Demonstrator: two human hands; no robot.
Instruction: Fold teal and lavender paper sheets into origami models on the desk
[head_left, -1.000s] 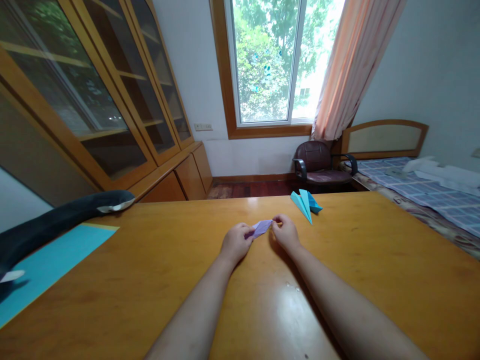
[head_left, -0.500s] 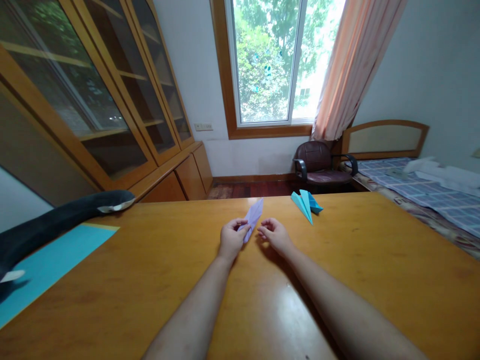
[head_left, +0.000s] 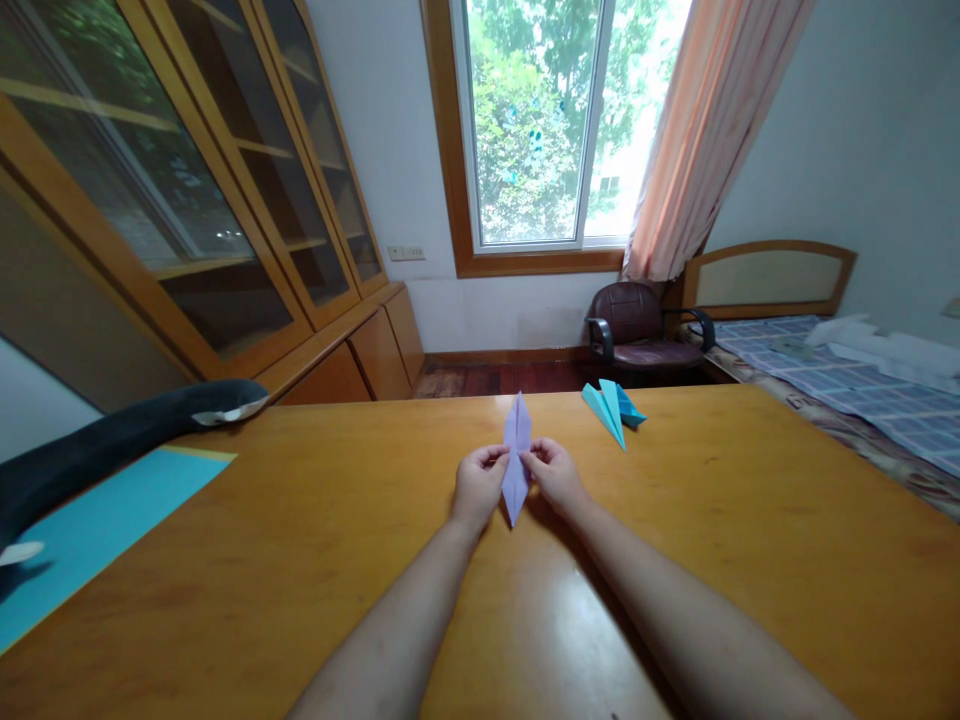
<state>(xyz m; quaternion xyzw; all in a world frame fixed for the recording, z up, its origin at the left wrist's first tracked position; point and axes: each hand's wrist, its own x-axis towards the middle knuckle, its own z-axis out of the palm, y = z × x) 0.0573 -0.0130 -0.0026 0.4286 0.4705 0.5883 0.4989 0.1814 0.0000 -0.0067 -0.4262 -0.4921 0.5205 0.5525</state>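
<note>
A piece of folded purple paper (head_left: pixel 517 430), long and pointed at both ends with a crease down its middle, is held just above the wooden table. My left hand (head_left: pixel 480 485) pinches its left edge near the middle. On the opposite edge, my right hand (head_left: pixel 553 474) grips the paper between thumb and fingers. The fingertips behind the sheet are hidden. Beyond my right hand lie a light turquoise folded paper plane (head_left: pixel 609 408) and a darker blue folded paper piece (head_left: pixel 630 408), close together on the table.
The wooden table (head_left: pixel 300 560) fills the foreground. At its left, a black-and-white plush toy (head_left: pixel 135 425) lies over a blue sheet (head_left: pixel 112 535) with yellow edges. Past the far edge stand a dark red armchair (head_left: pixel 637 325), a bed (head_left: pixel 810 350) and a glass-door cabinet (head_left: pixel 300 190).
My right hand has moved in and taken hold of the purple paper. The paper has turned from slanted to nearly upright in view, its creased face now showing.
</note>
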